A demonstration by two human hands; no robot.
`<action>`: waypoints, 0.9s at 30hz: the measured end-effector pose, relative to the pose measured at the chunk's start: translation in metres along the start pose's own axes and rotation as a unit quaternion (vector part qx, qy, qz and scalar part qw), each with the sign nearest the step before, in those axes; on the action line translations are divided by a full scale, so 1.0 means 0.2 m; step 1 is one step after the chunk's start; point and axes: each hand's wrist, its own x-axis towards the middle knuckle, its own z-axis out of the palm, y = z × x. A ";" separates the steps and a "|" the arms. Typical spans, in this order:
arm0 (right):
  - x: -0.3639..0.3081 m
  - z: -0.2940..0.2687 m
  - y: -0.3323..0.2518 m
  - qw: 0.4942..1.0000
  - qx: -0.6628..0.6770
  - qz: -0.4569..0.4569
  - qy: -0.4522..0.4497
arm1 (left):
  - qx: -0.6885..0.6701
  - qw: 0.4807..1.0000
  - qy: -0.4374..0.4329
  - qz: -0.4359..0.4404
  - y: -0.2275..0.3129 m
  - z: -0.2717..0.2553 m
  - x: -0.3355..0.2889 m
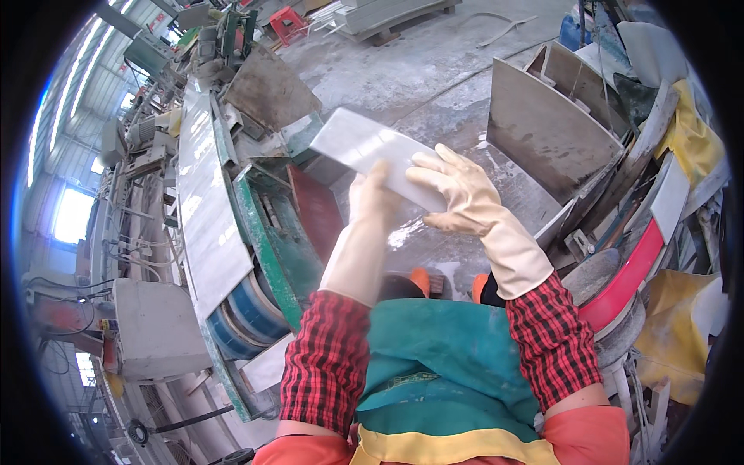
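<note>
A thin, glossy white stone slab (353, 141), rectangular like a tile, is held up tilted in front of me over the wet floor. My left hand (370, 194), in a cream rubber glove and slightly blurred, grips its near long edge with the thumb on the upper face. At the slab's right end is my right hand (463, 192), gloved the same way. Its fingers are bent over the face and edge, the thumb lower down by the near corner. What the fingers do underneath is hidden.
Left of me runs a machine with a long pale belt (208, 201), a green metal frame (267, 240) and a blue roller (252, 318). Large stone slabs (535, 128) lean at the right, near a red curved strip (626, 279) and yellow cloth (690, 136). A red stool (288, 25) stands far off.
</note>
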 end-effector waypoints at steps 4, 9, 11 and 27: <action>0.01 -0.01 -0.04 0.997 0.020 0.077 0.006 | -0.165 0.979 0.101 0.057 0.22 -0.28 -0.07; -0.06 0.09 0.23 0.985 0.100 0.136 0.046 | -0.219 0.953 0.176 0.113 0.60 -0.92 -0.43; -0.08 0.06 0.24 0.967 0.163 0.187 0.056 | -0.234 0.947 0.185 0.121 0.70 -1.21 -0.63; -0.14 -0.03 0.15 0.863 0.383 0.310 0.110 | -0.318 0.856 0.384 0.137 0.48 -2.20 -0.92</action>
